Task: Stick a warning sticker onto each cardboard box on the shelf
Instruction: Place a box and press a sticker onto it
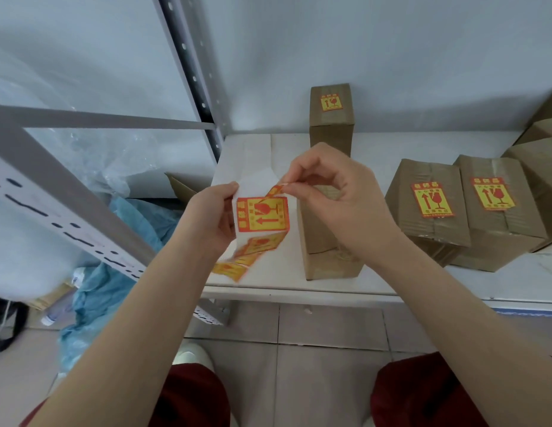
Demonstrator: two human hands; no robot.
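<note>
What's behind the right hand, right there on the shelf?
A cardboard box stands on the shelf directly behind the right hand. Its lower front shows bare, with no sticker. The hand covers its top, so whether a sticker sits there cannot be seen.

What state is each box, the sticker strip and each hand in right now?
Upright back box: stickered.
Two flat boxes at right: both stickered.
Front box under the hands: no sticker visible, top partly hidden.
Sticker strip: top sticker's corner peeled up.
Left hand: holding the strip.
Right hand: pinching the peeled corner.
</note>
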